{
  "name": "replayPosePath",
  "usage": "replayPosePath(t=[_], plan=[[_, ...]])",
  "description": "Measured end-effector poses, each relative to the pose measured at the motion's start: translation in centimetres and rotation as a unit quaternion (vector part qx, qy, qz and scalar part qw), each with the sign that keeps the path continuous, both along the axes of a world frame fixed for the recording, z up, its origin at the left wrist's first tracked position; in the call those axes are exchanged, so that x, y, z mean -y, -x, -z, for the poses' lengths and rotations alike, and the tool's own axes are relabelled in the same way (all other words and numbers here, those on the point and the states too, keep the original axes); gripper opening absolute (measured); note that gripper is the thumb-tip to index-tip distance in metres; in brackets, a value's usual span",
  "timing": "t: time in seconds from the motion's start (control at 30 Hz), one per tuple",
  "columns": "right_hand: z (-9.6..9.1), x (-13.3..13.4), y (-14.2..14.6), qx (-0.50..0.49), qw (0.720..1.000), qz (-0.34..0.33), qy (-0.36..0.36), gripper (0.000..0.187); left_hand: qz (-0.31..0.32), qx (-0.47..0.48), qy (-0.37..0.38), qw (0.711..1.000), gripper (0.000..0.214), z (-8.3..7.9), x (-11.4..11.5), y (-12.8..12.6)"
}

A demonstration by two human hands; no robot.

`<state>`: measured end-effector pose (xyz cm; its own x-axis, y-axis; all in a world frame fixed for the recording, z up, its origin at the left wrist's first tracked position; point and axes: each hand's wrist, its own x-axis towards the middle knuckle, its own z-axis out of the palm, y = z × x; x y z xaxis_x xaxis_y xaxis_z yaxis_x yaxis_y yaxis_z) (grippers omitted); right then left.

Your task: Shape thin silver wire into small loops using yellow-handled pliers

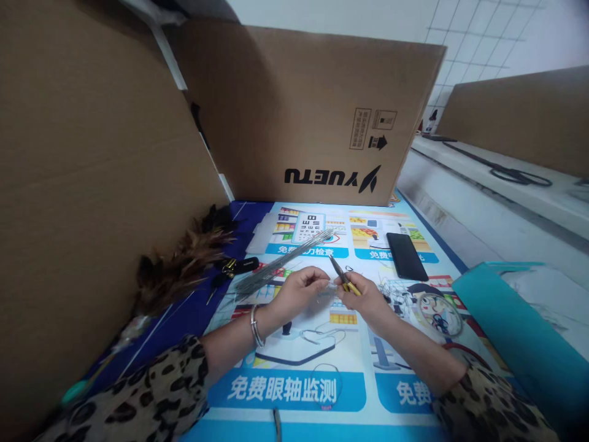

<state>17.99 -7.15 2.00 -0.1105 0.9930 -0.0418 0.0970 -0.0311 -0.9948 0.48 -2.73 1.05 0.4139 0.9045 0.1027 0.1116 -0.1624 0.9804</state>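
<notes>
My left hand point(301, 288) is pinched on a thin piece of wire point(326, 290) over the printed poster point(294, 380) on the table. My right hand point(363, 294) is closed round small pliers with yellow handles point(343, 277), whose dark tip points up and away. The two hands almost touch. A bundle of straight silver wires point(280, 261) lies just beyond my left hand. A bent wire shape point(322, 334) lies on the poster below my hands. I wear a silver bangle point(256, 325) on my left wrist.
Cardboard walls point(304, 110) stand at the left and back. A feather duster point(184, 264) and dark tools point(234, 267) lie at the left, a black phone point(405, 255) at the back right, a tape roll point(440, 313) and a teal bag point(519, 331) at the right.
</notes>
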Motion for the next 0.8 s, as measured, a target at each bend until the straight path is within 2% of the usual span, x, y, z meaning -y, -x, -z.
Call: replayPosePath(t=[0.2,0.43,0.63,0.8], plan=[[-0.05,0.16,-0.39,-0.030,0.998,-0.059,0.024,0.023,0.005,0.018,0.002,1.000,0.015,-0.06,-0.22,0.27],[-0.22,-0.21,-0.55,-0.046,0.999,0.024,-0.017,0.021,0.047,0.007,-0.008,0.999,0.014,0.08,-0.38,0.37],[-0.15,-0.24,-0.23,-0.034,0.999,0.023,-0.017,0.022,0.112,0.009,0.002,0.994,0.015,0.09,0.04,0.18],[-0.10,-0.25,-0.15,-0.007,0.999,-0.014,-0.029,0.018,0.121,0.015,0.010,0.992,0.016,0.37,-0.01,0.19]])
